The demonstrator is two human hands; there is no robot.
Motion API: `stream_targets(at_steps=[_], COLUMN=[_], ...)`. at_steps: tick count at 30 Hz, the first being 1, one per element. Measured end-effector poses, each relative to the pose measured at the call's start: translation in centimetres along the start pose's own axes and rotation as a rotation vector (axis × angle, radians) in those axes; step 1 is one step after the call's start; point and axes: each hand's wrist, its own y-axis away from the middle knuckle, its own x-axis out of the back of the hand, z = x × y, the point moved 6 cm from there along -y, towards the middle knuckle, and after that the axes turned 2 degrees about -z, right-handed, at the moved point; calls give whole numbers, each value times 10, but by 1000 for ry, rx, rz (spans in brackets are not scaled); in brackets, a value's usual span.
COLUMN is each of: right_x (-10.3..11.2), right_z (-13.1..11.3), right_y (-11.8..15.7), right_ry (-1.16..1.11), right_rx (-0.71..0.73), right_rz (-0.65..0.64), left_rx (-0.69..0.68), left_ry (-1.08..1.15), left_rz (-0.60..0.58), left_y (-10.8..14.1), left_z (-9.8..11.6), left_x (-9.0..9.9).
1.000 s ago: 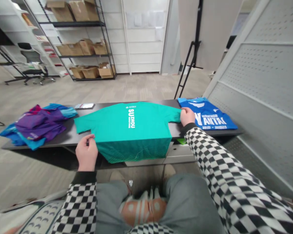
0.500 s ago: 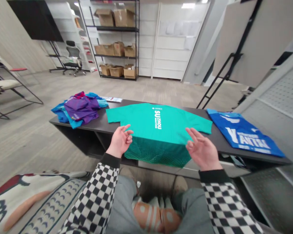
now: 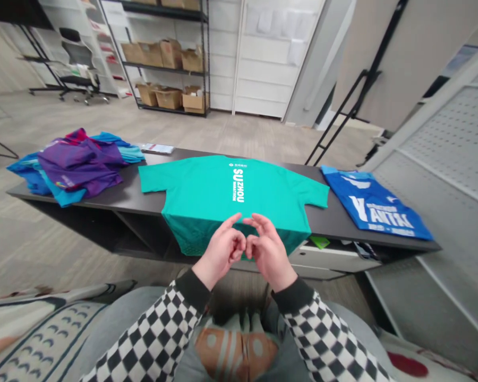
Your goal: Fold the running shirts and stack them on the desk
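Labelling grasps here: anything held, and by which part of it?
Nothing seems held: left hand and right hand are close together before the green shirt, no cloth visible in either grip.

A gap parts teal shirt (image 3: pixel 199 191) from blue shirt (image 3: pixel 382 204); piled clothes (image 3: pixel 79 164) block left.

Office, wheeled chair (image 3: pixel 78 54), shelves (image 3: pixel 165 69), cartons (image 3: pixel 169 98)

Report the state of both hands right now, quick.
Left hand: partly open, fingers curled, holding nothing visible, in front of the teal SUZHOU MARATHON T-shirt.
Right hand: likewise partly open, holding nothing visible.
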Motion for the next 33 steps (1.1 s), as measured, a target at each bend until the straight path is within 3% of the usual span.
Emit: stream_targets(at_steps=[2, 4, 7, 12, 16, 23, 33], right_x=[4, 3, -3, -6, -1, 9, 44], right_z=[5, 12, 21, 29, 30, 16, -7], right_y=[3, 4, 1, -17, -21, -12, -5], right_ry=[105, 163, 219, 295, 246, 126, 13], right_rx=[-21, -100, -187, -216, -230, -158, -130], right_rz=[21, -37, -115, -107, -55, 66, 245], left_rx=[-88, -171, -189, -130, -71, -29, -58], left_ry=[-297, -570, -717, -583, -427, -244, 31], left_rz=[23, 4, -26, -3, 8, 42, 183], left_y=[-1, -3, -10, -25, -26, -10, -7], left_z=[-4, -5, -11, -24, -25, -7, 27], left_x=[4, 11, 23, 37, 35, 19, 49])
